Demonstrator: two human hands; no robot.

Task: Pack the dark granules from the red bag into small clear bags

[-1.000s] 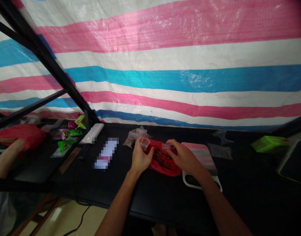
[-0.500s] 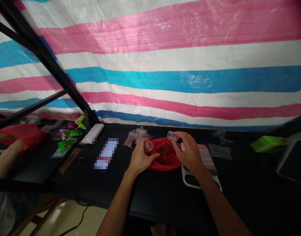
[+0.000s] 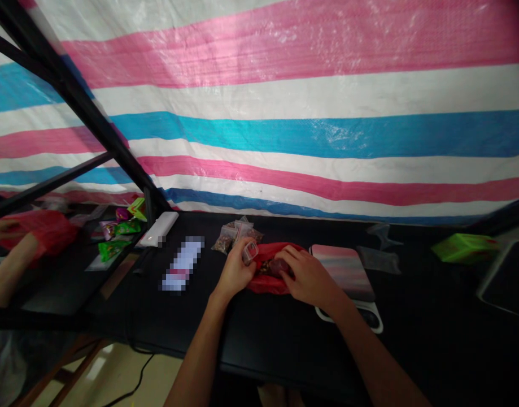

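Observation:
My left hand (image 3: 236, 270) is closed around a small clear plastic piece (image 3: 249, 252), perhaps an opened little bag, at the left rim of a red plastic bag (image 3: 270, 285). Inside the red bag lie small brownish bits (image 3: 265, 265), too small to name. My right hand (image 3: 305, 274) reaches into the bag's right side, its fingers closed on a small clear plastic cup (image 3: 279, 265) that looks reddish against the bag. Just behind, several filled zip bags (image 3: 238, 233) are piled together. Beside my right wrist sits a flat kitchen scale (image 3: 344, 268) with a shiny top.
Clear plastic bags (image 3: 380, 260) and a green packet (image 3: 465, 249) lie to the right, near a dark tablet-like object (image 3: 507, 277). Leftward are a white power strip (image 3: 160, 229), green wrappers (image 3: 113, 249) and a black frame post (image 3: 94, 121). Another person's arm (image 3: 13, 268) reaches to a red bag (image 3: 51, 234).
My right hand has lowered the cup from above the red bag into its contents, moving left and down. The scale's top is now more exposed. My left hand has shifted slightly left.

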